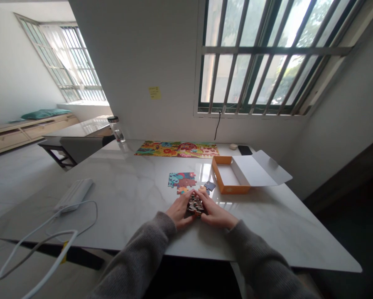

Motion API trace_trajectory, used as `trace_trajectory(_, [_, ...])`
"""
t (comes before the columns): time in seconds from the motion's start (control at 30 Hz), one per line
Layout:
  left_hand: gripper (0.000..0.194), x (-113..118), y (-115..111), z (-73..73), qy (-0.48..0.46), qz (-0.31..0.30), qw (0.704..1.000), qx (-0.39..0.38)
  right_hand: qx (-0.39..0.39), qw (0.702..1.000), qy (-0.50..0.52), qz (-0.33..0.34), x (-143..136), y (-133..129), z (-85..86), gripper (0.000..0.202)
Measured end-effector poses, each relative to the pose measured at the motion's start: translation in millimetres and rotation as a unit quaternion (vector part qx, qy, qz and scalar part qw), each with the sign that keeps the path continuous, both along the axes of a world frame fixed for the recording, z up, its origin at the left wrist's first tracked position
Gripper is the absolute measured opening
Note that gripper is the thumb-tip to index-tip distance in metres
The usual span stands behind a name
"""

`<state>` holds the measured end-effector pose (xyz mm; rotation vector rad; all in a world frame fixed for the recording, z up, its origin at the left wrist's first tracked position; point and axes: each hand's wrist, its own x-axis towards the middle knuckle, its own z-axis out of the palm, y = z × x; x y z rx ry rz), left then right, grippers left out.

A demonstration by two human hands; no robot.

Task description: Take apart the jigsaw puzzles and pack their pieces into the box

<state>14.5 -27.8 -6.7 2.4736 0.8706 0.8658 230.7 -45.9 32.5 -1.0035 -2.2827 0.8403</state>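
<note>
Between my two hands is a stack of jigsaw puzzle pieces (195, 204), seen edge-on, low over the white table near its front. My left hand (182, 211) wraps the stack's left side, thumb toward me and fingers at the far side. On the right side my right hand (216, 212) closes round it in the same way, and the fingertips nearly meet. Just beyond lies a joined patch of puzzle pieces (186, 182), blue and reddish brown. A loose dark puzzle piece (209, 185) rests to the right of the patch, next to a paler one.
An open orange box (233, 189) with a white lid stands right of the pieces. A long colourful picture strip (174, 149) lies along the wall, with a dark phone (244, 150) to its right. A bottle (117, 131) and a white power strip (74, 194) with cable are leftward.
</note>
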Motion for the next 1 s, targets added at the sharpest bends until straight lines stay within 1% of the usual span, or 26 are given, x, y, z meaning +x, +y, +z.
trace_trajectory(0.1, [0.094,1.2,-1.8,2.0,0.016,-0.002,1.0,-0.001,-0.004,0.998,-0.056,-0.026,-2.6,-5.0,-1.8,0.098])
trace_trajectory(0.17, [0.095,2.3,-2.5,2.0,0.027,0.001,1.0,0.0,0.012,0.995,-0.083,-0.054,-5.2,-8.1,-2.7,0.1])
trace_trajectory(0.27, [0.096,4.2,-2.1,0.7,0.04,0.012,0.999,-0.001,0.042,0.989,-0.101,-0.096,-9.3,-9.5,-4.1,0.101])
trace_trajectory(0.4, [0.097,6.2,0.4,0.5,0.041,0.014,0.999,-0.005,0.067,0.984,-0.114,-0.122,-13.6,-6.6,-8.2,0.102])
trace_trajectory(0.5, [0.099,6.8,2.5,2.1,0.029,0.022,0.999,-0.018,0.088,0.983,-0.091,-0.13,-16.0,-5.2,-11.1,0.1])
trace_trajectory(0.6, [0.099,6.7,5.2,1.6,0.015,0.023,0.999,-0.032,0.089,0.99,-0.036,-0.106,-19.3,-5.2,-12.5,0.099])
trace_trajectory(0.7, [0.101,6.9,9.5,-2.7,0.011,0.025,0.999,-0.037,0.081,0.993,0.0,-0.09,-23.6,-5.0,-13.9,0.098])
trace_trajectory(0.83, [0.102,7.7,14.3,-7.6,0.01,0.03,0.999,-0.037,0.067,0.993,-0.011,-0.097,-26.1,-2.6,-15.4,0.097])
trace_trajectory(0.93, [0.1,7.2,14.6,-6.1,0.005,0.033,0.999,-0.039,0.065,0.993,0.001,-0.098,-19.9,2.5,-14.7,0.096])
trace_trajectory(1.0, [0.095,6.2,13.7,-3.9,0.001,0.047,0.998,-0.045,0.076,0.988,0.029,-0.131,-11.7,7.6,-14.3,0.091])
